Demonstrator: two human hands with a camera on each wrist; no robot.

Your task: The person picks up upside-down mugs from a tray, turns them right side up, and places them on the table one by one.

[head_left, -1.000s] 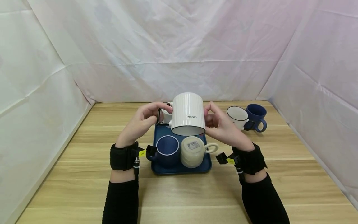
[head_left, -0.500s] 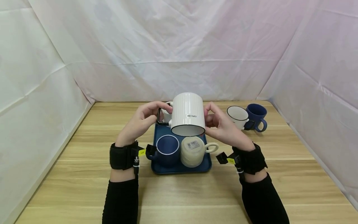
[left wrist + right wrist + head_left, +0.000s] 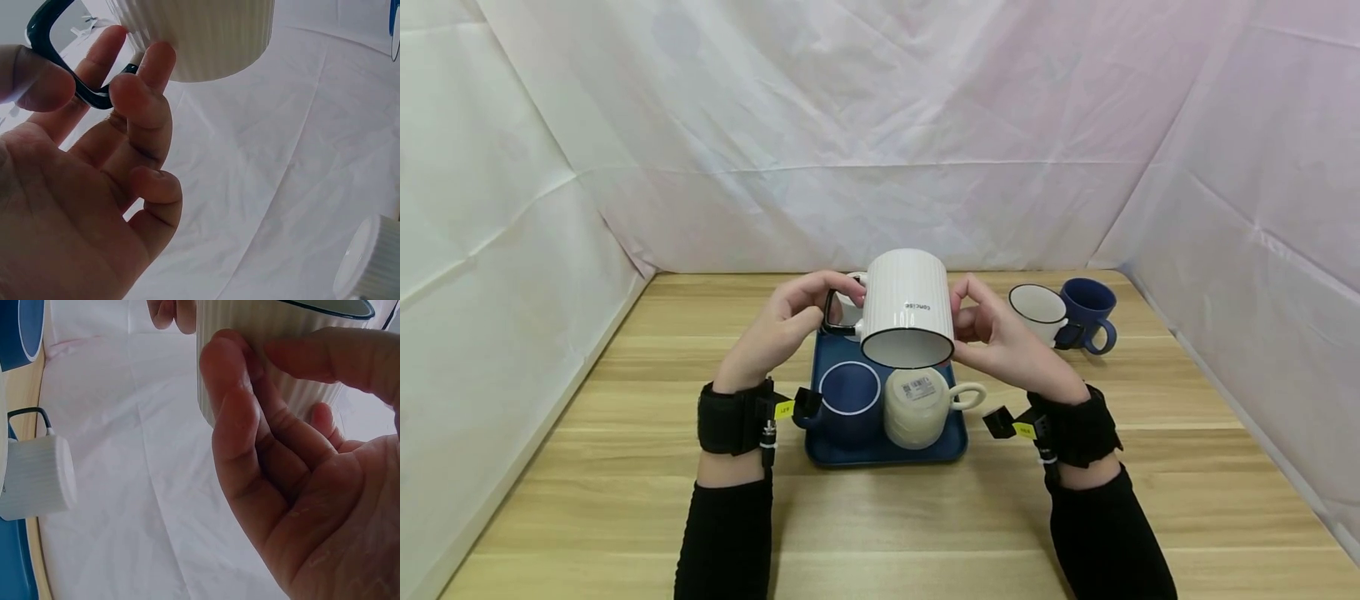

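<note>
In the head view, both hands hold a white ribbed mug [image 3: 906, 308] upside down and tilted in the air between them, above the far part of a blue tray [image 3: 880, 450] on the wooden desk [image 3: 587, 467]. The left hand [image 3: 778, 329] pinches the mug's black handle [image 3: 831, 312], and the right hand [image 3: 1000, 337] grips the opposite side of the mug's wall. On the tray just below the hands stand a dark blue mug [image 3: 848, 402] and, beside it, a cream mug [image 3: 919, 406] turned upside down with a label on its base. Behind the left hand's fingers a further white cup is partly hidden. Beyond the right hand, on the desk, a white mug with a dark rim [image 3: 1037, 313] stands touching a blue mug [image 3: 1088, 310]. In the left wrist view, the thumb and curled fingers [image 3: 140, 100] close round the black handle, with the ribbed mug just above. In the right wrist view, the fingers [image 3: 244, 419] and thumb curl against the ribbed wall, with a small white ribbed cup [image 3: 37, 478] to the side.
</note>
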